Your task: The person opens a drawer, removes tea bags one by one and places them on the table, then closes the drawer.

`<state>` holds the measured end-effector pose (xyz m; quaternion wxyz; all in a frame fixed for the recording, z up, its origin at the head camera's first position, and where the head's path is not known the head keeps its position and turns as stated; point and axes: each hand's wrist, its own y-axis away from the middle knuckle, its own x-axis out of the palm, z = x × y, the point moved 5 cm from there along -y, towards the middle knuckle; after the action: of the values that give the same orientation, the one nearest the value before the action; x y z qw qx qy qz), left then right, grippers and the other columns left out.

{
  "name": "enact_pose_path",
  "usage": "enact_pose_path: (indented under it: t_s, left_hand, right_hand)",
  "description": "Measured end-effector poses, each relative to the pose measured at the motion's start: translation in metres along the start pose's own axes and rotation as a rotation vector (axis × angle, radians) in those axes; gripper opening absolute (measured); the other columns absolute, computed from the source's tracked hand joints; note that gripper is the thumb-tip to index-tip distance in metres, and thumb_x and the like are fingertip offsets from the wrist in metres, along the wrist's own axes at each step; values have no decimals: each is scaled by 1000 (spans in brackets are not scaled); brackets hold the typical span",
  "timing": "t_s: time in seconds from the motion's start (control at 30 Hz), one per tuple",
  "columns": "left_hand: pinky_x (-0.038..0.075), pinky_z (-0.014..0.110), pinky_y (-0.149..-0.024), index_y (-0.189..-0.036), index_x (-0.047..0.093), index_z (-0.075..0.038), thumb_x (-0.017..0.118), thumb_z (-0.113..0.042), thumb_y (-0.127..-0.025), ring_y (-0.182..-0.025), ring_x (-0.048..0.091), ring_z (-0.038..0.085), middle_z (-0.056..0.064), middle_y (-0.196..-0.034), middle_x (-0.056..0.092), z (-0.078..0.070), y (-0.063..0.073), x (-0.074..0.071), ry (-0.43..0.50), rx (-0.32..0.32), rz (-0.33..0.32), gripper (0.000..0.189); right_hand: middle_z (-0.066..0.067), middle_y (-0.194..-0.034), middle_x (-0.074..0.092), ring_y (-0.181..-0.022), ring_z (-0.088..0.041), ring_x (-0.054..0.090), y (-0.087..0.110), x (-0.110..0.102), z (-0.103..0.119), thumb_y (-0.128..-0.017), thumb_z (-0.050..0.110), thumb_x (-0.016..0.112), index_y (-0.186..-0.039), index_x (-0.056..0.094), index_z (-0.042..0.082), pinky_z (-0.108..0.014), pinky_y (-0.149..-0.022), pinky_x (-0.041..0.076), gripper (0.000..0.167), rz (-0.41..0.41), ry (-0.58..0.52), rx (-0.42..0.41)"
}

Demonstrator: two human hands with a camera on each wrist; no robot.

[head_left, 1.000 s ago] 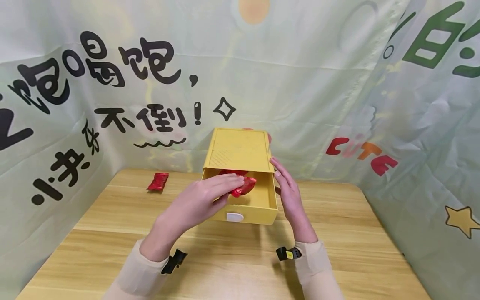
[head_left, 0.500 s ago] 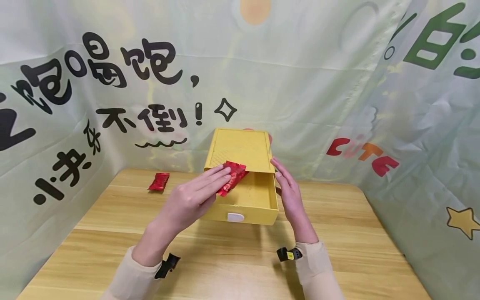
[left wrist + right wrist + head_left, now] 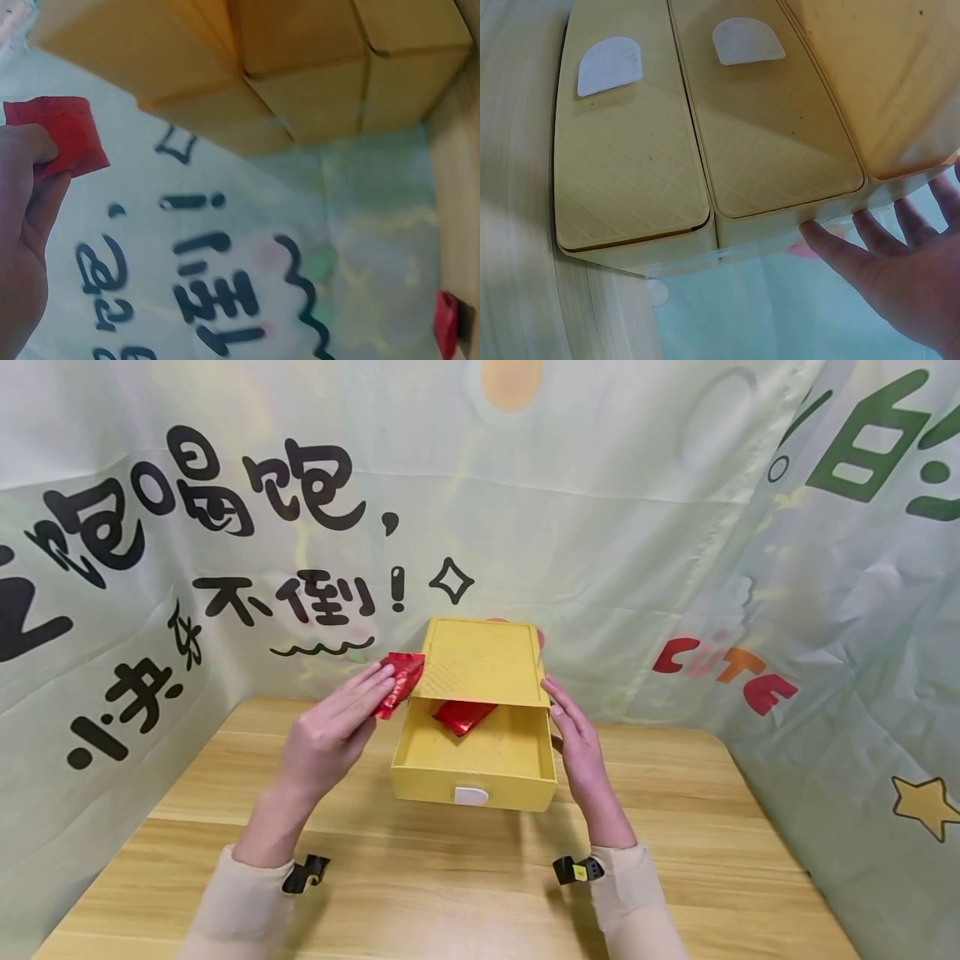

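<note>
A yellow drawer unit [image 3: 480,660] stands at the back of the table with its top drawer [image 3: 431,783] pulled out. In that drawer lies a red packet [image 3: 461,717], partly under the unit's top. My left hand [image 3: 326,731] pinches another red packet [image 3: 402,681] between thumb and fingers, in the air left of the unit. The left wrist view shows this packet [image 3: 66,135] too. My right hand [image 3: 581,756] rests its fairly straight fingers against the unit's right side, as the right wrist view of the hand [image 3: 907,274] confirms.
A third red packet [image 3: 445,324] lies on the wooden table, at the edge of the left wrist view; the left arm hides it from the head view. Two shut lower drawers [image 3: 765,127] have white tabs. A printed cloth [image 3: 600,527] hangs behind the table.
My left hand has lifted a red packet out of the top drawer and carried it left, past the unit's side. The packet in the drawer is now uncovered. The right hand stays in place.
</note>
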<state>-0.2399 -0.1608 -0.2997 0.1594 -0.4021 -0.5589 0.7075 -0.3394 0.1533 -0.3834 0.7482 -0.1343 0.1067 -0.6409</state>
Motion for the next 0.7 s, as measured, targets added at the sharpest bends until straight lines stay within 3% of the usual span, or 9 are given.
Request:
enact_pose_path:
  t_s: [0.13, 0.27, 0.43, 0.7]
  left_hand:
    - [49, 33, -109, -128, 71, 3, 73, 17, -82, -122, 67, 38, 17, -132, 69, 23, 9, -3, 4, -67, -16, 48]
    - [43, 24, -112, -127, 72, 3, 72, 22, -79, -121, 67, 37, 17, -130, 70, 45, 22, 0, 17, -129, -19, 52]
    - [42, 23, -113, -129, 71, 3, 74, 20, -80, -121, 67, 39, 18, -130, 69, 70, 42, 9, -8, -159, 37, 52]
    - [56, 51, -97, -127, 70, 5, 75, 23, -76, -117, 68, 42, 21, -129, 69, 97, 75, 29, -57, -202, 139, 55]
  right_hand:
    - [11, -166, 36, -151, -19, 35, -1, 0, 0, -111, 33, 46, -156, 50, 18, -60, -115, 38, 47, 1, 0, 6]
    - [12, -165, 36, -151, -19, 34, -1, -1, 0, -111, 34, 47, -156, 50, 19, -59, -115, 39, 47, 0, 3, 11]
    - [12, -165, 37, -151, -18, 35, 0, -2, -1, -111, 35, 47, -155, 51, 19, -59, -115, 38, 47, 0, 7, 12]
    - [12, -165, 36, -152, -19, 34, 0, -1, -2, -111, 33, 46, -156, 50, 19, -60, -115, 39, 46, 9, 8, 6]
